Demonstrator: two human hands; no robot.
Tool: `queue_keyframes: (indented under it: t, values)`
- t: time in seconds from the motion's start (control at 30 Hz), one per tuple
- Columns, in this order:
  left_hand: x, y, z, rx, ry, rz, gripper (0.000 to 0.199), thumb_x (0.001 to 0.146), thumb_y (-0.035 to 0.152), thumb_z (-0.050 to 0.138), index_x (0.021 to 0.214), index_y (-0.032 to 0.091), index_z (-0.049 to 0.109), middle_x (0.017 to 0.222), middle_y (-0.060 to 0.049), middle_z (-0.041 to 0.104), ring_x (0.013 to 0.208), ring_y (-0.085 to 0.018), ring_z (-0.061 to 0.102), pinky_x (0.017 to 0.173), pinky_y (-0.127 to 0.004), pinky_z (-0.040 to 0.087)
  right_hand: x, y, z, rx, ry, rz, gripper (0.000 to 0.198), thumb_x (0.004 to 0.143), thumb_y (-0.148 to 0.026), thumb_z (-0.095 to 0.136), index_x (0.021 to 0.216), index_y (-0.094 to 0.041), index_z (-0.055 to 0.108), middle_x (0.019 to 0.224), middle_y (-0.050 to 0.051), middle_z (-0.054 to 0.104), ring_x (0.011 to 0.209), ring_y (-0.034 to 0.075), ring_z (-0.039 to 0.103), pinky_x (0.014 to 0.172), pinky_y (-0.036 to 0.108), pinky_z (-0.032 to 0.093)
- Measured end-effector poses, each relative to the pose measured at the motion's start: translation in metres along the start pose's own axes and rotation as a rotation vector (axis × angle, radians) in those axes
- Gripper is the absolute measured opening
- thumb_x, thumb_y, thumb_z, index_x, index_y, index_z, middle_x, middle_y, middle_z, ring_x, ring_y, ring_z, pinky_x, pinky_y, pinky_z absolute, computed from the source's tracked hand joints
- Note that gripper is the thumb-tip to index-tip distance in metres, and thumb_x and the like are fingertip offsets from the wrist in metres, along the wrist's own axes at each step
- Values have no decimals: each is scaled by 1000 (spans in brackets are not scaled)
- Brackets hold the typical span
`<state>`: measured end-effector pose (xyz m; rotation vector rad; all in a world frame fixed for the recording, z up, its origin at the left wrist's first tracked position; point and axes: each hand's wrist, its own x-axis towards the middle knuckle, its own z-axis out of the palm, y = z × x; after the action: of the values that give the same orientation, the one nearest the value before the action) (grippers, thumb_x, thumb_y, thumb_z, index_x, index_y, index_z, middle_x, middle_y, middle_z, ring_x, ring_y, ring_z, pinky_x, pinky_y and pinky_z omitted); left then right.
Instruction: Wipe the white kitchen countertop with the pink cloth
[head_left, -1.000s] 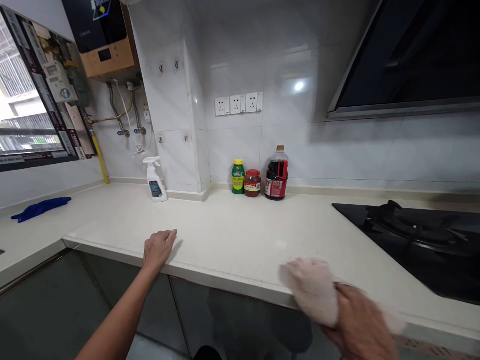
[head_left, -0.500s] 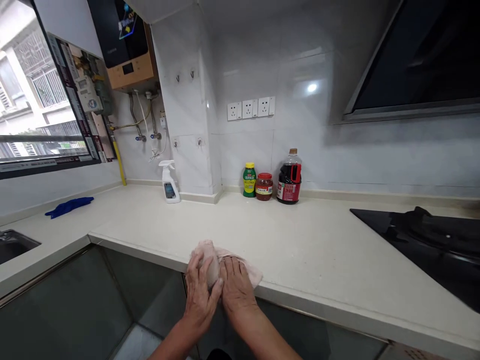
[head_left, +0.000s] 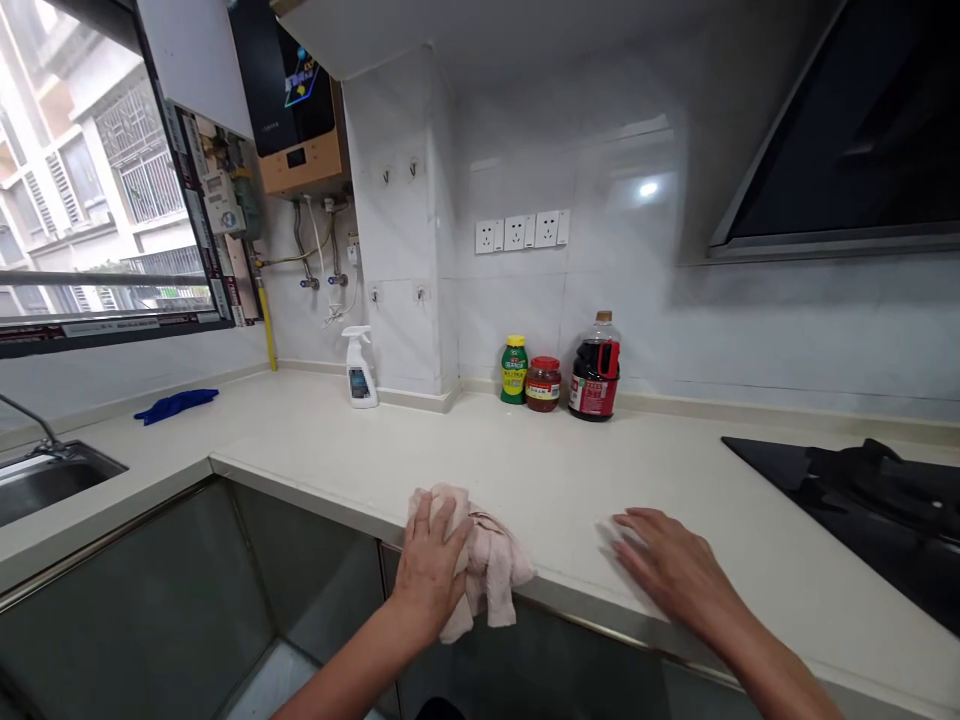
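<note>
A pale pink cloth (head_left: 491,560) lies bunched at the counter's front edge, part of it hanging down over the edge. My left hand (head_left: 431,565) is on the cloth's left side, fingers curved over it and the thumb along its near side. Farther right, my right hand (head_left: 667,560) hovers close over the counter (head_left: 570,490) with its fingers apart and nothing in them. It is well away from the cloth.
Against the back wall stand a white spray bottle (head_left: 360,370), a green bottle with a yellow cap (head_left: 514,370), a red-lidded jar (head_left: 543,385) and a large dark sauce bottle (head_left: 595,370). A blue cloth (head_left: 176,405) lies near the sink (head_left: 82,465). A black gas hob (head_left: 847,480) is at right.
My right hand has left the cloth and moved right, over the bare counter. My left hand stays on the cloth, which now droops farther over the edge. The view has shifted slightly left.
</note>
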<state>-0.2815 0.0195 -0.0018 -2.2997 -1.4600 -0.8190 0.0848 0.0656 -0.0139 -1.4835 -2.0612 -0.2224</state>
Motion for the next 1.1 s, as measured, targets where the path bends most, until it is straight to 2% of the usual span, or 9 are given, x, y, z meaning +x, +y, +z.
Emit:
queue_keyframes:
  t: [0.1, 0.2, 0.3, 0.47, 0.6, 0.77, 0.93, 1.0, 1.1]
  values:
    - [5, 20, -2, -30, 43, -5, 49, 74, 33, 75, 122, 31, 68, 151, -12, 45, 148, -47, 20, 112, -70, 28, -8, 20, 8, -83, -29, 111, 63, 96, -57, 23, 119, -20, 68, 129, 14, 59, 118, 35, 54, 95, 56, 48]
    - [11, 48, 4, -111, 46, -2, 50, 71, 59, 76, 115, 36, 71, 151, -10, 45, 147, -47, 22, 111, -73, 27, -13, 24, 19, -113, -28, 99, 62, 95, -61, 23, 119, -26, 69, 131, 11, 59, 120, 36, 53, 93, 58, 47]
    - [18, 74, 19, -163, 22, -6, 51, 70, 75, 69, 108, 42, 74, 151, -5, 47, 147, -44, 23, 111, -71, 29, -14, 31, 28, -90, -8, 114, 63, 93, -67, 25, 119, -30, 69, 131, 8, 60, 119, 36, 54, 94, 59, 47]
    - [28, 103, 52, -121, 63, 64, 68, 64, 84, 66, 110, 34, 74, 148, -8, 50, 143, -47, 29, 107, -72, 33, -14, 49, 36, -32, -43, 148, 69, 87, -74, 27, 122, -32, 69, 132, 5, 60, 122, 34, 53, 100, 59, 45]
    - [24, 96, 70, -29, 221, 167, 64, 66, 80, 68, 108, 32, 72, 148, -5, 51, 140, -44, 36, 103, -61, 41, -12, 53, 38, -16, -95, 191, 76, 82, -78, 26, 124, -32, 69, 134, 4, 59, 125, 33, 52, 104, 57, 44]
    - [12, 44, 67, 27, 284, 335, 56, 74, 77, 64, 110, 36, 72, 145, -4, 56, 137, -37, 44, 101, -46, 47, -13, 54, 38, -28, -98, 177, 76, 81, -79, 27, 124, -32, 69, 134, 3, 59, 126, 33, 52, 103, 56, 46]
    - [-1, -54, 37, 48, 258, 424, 62, 85, 78, 48, 116, 29, 70, 143, -11, 56, 132, -33, 51, 105, -48, 46, -18, 58, 42, -31, -55, 121, 71, 83, -76, 28, 124, -35, 69, 134, 2, 59, 124, 33, 54, 102, 54, 48]
    - [-7, -98, 18, 74, 187, 356, 66, 83, 79, 50, 118, 27, 70, 143, -13, 57, 133, -34, 51, 108, -50, 44, -19, 59, 44, -32, -47, 116, 70, 83, -76, 29, 123, -35, 69, 133, 2, 60, 124, 33, 54, 104, 54, 47]
    - [-14, -154, -18, 173, -43, 145, 72, 76, 77, 62, 129, 28, 66, 149, -13, 52, 137, -38, 47, 109, -53, 42, -18, 59, 45, -27, -34, 108, 72, 80, -77, 29, 121, -34, 70, 132, 3, 61, 124, 33, 54, 104, 53, 48]
